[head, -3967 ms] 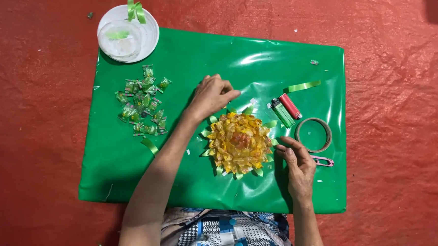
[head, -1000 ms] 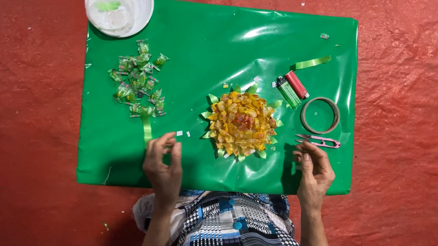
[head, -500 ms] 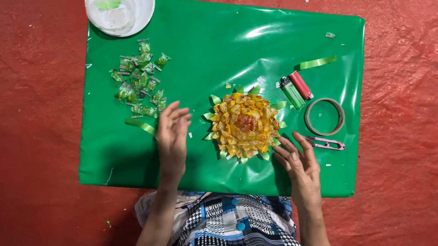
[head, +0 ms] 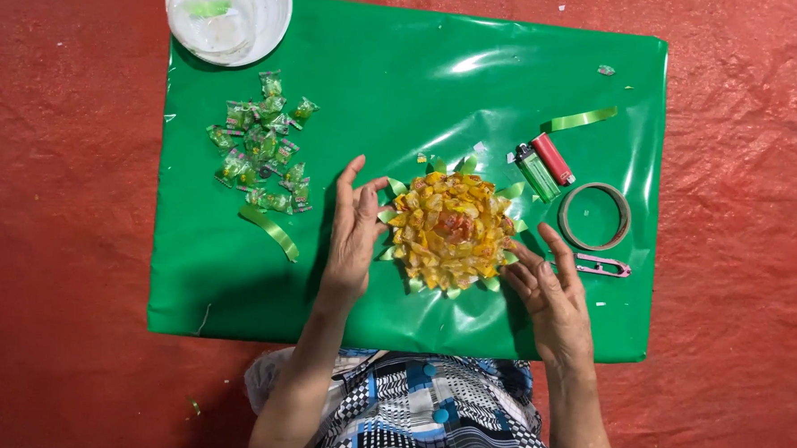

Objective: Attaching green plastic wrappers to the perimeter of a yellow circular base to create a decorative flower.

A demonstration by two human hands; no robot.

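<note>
A person is sitting at a green sheet (head: 404,90) spread over a red floor covering (head: 57,236), and both hands are resting open against a round flower made of yellow wrapped candies (head: 450,228) lying near the sheet's middle. The left hand (head: 355,227) is lying flat with fingers spread, touching the flower's left edge; the right hand (head: 548,289) is touching its lower right edge, fingers loosely parted, holding nothing. A heap of green wrapped candies (head: 260,142) is lying to the left, with a green ribbon strip (head: 270,231) below it. A white plate (head: 228,15) is sitting at the top corner. Two lighters (head: 544,166), a tape ring (head: 594,216) and small snips (head: 603,265) are lying to the right.
</note>
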